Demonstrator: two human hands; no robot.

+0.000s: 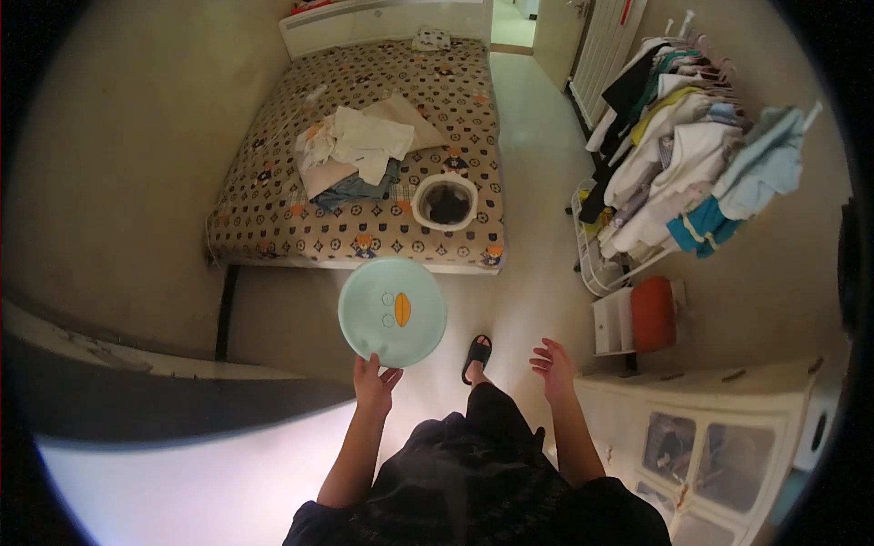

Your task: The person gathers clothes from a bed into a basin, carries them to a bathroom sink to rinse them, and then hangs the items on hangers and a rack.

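— What do the two hands hold?
— The left hand (375,382) grips the lower rim of one round pale-green plate (392,311) with a duck face, held out in front of the body. The right hand (553,367) is empty, fingers spread loose.
— Near the feet?
— One black slipper (476,357) on the floor; at right, one white drawer cabinet (719,437) and one red bag (653,314).
— Farther off?
— One bed (273,214) carrying one heap of clothes (360,155) and one white basket (445,201); one loaded clothes rack (678,164) at right.
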